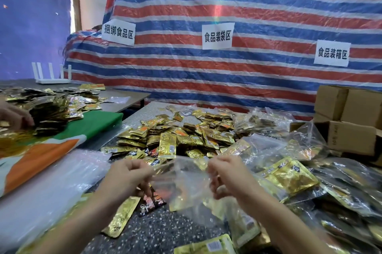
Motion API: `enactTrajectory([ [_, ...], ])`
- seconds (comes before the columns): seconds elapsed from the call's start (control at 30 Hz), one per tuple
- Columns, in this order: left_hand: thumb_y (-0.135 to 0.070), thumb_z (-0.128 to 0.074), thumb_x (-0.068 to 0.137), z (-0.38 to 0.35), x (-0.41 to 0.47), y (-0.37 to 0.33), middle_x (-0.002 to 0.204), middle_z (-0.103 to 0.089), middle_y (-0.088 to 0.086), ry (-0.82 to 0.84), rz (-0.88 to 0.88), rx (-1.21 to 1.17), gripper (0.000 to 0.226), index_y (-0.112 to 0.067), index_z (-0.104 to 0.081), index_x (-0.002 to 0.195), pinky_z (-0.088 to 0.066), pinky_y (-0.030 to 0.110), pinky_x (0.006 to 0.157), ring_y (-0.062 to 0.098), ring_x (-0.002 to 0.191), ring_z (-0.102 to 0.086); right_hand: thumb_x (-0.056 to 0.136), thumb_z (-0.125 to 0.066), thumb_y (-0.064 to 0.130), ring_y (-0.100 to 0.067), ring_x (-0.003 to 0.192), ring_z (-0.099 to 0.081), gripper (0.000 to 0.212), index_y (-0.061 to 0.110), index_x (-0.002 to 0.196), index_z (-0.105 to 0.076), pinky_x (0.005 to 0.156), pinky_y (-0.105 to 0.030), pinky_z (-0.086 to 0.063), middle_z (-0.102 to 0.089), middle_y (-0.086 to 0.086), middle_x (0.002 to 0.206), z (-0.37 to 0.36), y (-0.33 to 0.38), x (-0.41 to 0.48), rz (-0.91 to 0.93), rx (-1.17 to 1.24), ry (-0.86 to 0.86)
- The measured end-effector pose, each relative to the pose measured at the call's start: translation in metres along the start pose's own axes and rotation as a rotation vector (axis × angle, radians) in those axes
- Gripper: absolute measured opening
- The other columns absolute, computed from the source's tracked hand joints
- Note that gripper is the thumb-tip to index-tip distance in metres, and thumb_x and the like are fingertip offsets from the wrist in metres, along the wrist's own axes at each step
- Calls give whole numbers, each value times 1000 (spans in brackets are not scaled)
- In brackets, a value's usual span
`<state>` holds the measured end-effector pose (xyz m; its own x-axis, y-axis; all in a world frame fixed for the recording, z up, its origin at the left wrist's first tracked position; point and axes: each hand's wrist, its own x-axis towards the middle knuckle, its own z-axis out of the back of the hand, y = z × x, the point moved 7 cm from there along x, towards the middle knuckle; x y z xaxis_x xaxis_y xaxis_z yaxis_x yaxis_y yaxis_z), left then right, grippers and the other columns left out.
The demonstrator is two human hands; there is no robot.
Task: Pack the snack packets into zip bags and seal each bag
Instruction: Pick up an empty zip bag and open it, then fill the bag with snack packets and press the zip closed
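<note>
The left hand point(128, 173) and right hand point(227, 175) each pinch a top corner of one clear zip bag point(184, 183), held above the table point(157, 233). Gold snack packets point(175, 135) lie heaped behind it, too many to count; three paper signs point(218, 35) hang beyond.

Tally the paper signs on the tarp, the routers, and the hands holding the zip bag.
Signs: 3
Router: 1
Hands pinching the bag: 2, left hand and right hand
Total: 6

The thin clear plastic zip bag point(183, 180) looks glossy and crinkled, the gold foil snack packets point(167, 146) gleam metallic, and the far-right brown cardboard boxes point(351, 106) are matt.
</note>
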<state>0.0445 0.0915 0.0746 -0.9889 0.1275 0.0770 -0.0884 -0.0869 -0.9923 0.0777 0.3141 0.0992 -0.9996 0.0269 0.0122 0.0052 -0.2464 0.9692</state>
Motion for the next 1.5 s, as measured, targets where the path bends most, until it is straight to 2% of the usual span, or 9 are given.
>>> enactTrajectory([
  [0.33, 21, -57, 84, -3, -21, -42, 121, -64, -2, 35, -474, 272, 46, -21, -68, 69, -56, 22, 60, 23, 90, -70, 90, -54, 1, -19, 55, -57, 18, 5, 73, -55, 47, -29, -50, -54, -11, 67, -7, -2, 5, -11, 52, -38],
  [0.5, 0, -49, 86, -11, -20, -37, 139, -57, -4, 45, -479, 665, 44, -25, -78, 108, -48, 36, 101, 4, 116, -54, 86, -56, 1, -18, 58, -59, 20, 6, 67, -58, 48, -29, -50, -57, -12, 72, -16, -2, 11, -11, 56, 50],
  [0.67, -11, -74, 81, -9, -8, -21, 120, -70, -3, 50, -300, 691, 43, -19, -70, 124, -39, 10, 52, -9, 53, -52, 92, -66, 11, -15, 66, -60, 21, 10, 71, -69, 51, -27, -50, -64, -9, 83, -37, -6, 18, 51, 16, 277],
  [0.83, 8, -75, 68, -5, -5, -7, 75, -64, -9, 214, -188, 488, 70, -35, -67, 124, -35, 13, 43, 2, 46, -48, 91, -72, 26, -15, 68, -63, 20, 11, 77, -68, 58, -30, -56, -68, -5, 85, -34, -14, 28, 77, -67, 168],
  [0.93, -3, -72, 63, -4, 2, -5, 90, -72, -10, 244, -198, 413, 56, -46, -72, 99, -35, 12, 43, 2, 47, -48, 82, -78, 43, -17, 71, -71, 41, 10, 102, -61, 59, -34, -59, -72, -9, 96, -43, -20, 27, 60, -133, 193],
  [1.03, 7, -73, 71, -13, 9, 0, 95, -73, -1, 339, -191, 384, 62, -40, -70, 111, -38, 15, 44, 4, 49, -50, 71, -72, 70, -17, 71, -74, 79, 19, 125, -47, 55, -33, -59, -68, -9, 104, -52, -25, 28, -4, -154, 223],
  [1.2, 4, -69, 70, -14, 29, 4, 73, -71, -21, 328, -186, 347, 55, -36, -75, 108, -37, 9, 44, -3, 49, -53, 88, -62, -4, -23, 57, -70, 34, 16, 114, -57, 51, -35, -58, -70, -20, 93, -38, -33, 41, -2, -187, 68],
  [1.37, -30, -78, 78, -4, 73, 17, 109, -75, 4, 258, -90, -83, 17, -23, -76, 94, -51, 21, 54, 14, 73, -68, 91, -56, 3, -22, 55, -68, 15, 13, 97, -65, 49, -32, -56, -69, -18, 87, -16, -42, 48, -11, -167, -88],
  [1.5, -40, -82, 77, -8, 118, 57, 120, -61, -3, -84, -104, 708, 49, -26, -61, 119, -54, 37, 80, 20, 104, -61, 89, -58, 4, -22, 57, -70, 11, 11, 91, -67, 48, -29, -53, -69, -16, 84, -15, -49, 49, -27, -163, -111],
])
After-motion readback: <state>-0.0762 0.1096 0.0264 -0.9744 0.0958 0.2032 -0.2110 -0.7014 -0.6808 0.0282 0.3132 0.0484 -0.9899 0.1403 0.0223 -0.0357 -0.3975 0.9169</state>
